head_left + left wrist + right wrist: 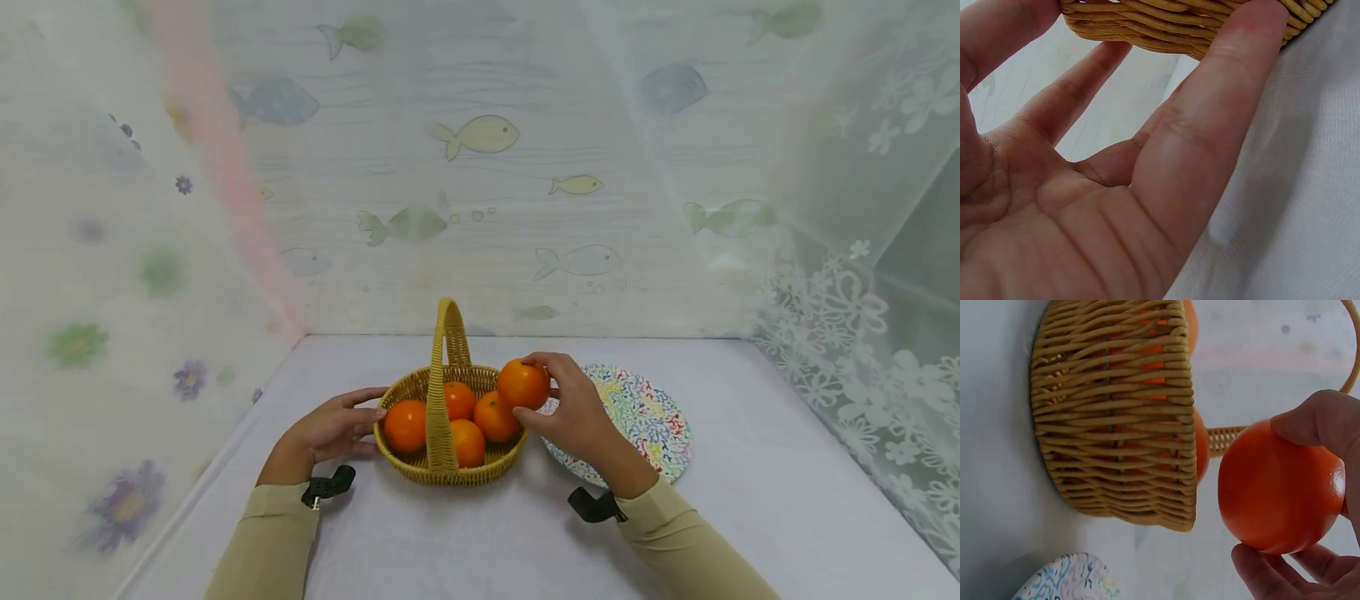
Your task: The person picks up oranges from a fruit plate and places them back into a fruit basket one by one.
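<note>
A yellow wicker basket [480, 477] with a tall arched handle stands on the white cloth, with several oranges [406, 426] inside. At its left end, my left hand [335, 429] touches the rim and side with fairly straight fingers; in the left wrist view the fingertips rest against the wicker [1166, 28]. My right hand [572, 408] pinches one more orange [522, 384] between thumb and fingers, over the basket's right rim. From the right wrist, the held orange [1279, 487] appears just beyond the woven rim, thumb on one side and fingertips on the other.
A round plate [651, 421] with a multicoloured squiggle pattern lies right of the basket, partly behind my right hand and forearm. White cloth [450, 550] covers the table. Fish-printed curtain [480, 250] hangs along the back, and lace [862, 333] hangs on the right.
</note>
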Demonstrator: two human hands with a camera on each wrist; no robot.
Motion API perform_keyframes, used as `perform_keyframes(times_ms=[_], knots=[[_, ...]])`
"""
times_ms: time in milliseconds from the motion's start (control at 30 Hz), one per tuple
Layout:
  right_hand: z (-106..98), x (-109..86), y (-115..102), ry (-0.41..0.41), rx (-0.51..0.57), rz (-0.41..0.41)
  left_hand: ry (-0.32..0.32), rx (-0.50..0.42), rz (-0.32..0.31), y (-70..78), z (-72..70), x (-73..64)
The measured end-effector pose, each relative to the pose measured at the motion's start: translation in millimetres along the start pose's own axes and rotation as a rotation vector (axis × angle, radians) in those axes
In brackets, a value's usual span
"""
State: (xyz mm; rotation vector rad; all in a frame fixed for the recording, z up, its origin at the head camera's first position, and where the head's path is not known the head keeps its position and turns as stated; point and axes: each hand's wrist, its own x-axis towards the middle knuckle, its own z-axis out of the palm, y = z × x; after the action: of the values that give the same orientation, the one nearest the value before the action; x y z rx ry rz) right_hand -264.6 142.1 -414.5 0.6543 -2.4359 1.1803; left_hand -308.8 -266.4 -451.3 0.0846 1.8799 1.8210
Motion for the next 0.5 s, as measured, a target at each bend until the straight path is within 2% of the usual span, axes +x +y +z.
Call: perform_keyframes(times_ms=[233, 500], knots=[[1.8, 2.5, -3.2, 0.000, -0.031, -0.057, -0.007, -0.012, 0.003, -1.2, 1.6, 2.2], [8.7, 15.1, -13.7, -0.053, -0.040, -0.073, 0.001, -0.009, 0.009, -0.2, 1.8, -0.1]])
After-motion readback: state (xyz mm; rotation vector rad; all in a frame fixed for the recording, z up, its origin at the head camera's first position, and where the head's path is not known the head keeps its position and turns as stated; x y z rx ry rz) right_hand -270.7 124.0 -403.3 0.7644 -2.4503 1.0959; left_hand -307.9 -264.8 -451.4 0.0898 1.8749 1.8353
